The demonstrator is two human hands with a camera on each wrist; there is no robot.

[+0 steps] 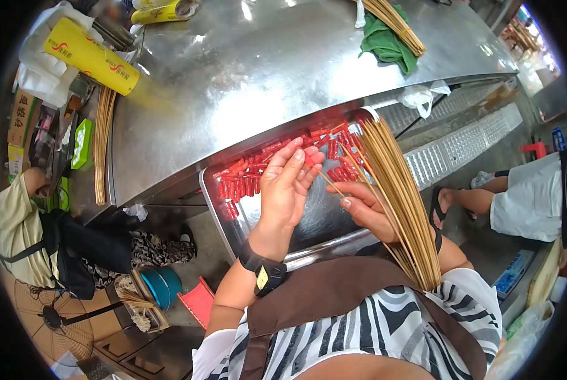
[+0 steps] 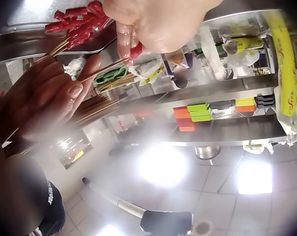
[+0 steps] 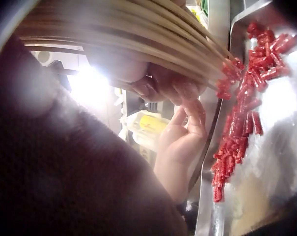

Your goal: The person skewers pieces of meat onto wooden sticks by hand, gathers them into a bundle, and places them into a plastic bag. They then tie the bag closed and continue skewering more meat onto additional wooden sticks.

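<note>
In the head view the left hand (image 1: 286, 183) pinches a red piece (image 1: 309, 161) between thumb and fingers. One thin stick (image 1: 326, 180) runs from that piece to the right hand (image 1: 371, 212), whose thumb and fingers grip it. A large bundle of sticks (image 1: 402, 196) lies across the right hand and forearm. In the left wrist view the stick's tip meets the red piece (image 2: 136, 50) at the left fingers. Below the hands is a metal tray (image 1: 215, 218) with many red pieces (image 1: 238, 185); the right wrist view also shows these red pieces (image 3: 238, 128) beside the bundle (image 3: 138, 29).
A steel table (image 1: 188, 120) lies beyond the tray, with yellow rolls (image 1: 93, 56), more sticks (image 1: 103, 145) at its left side and a green cloth (image 1: 385, 44) at the far right. Other people are at the left (image 1: 24, 228) and right (image 1: 527, 202).
</note>
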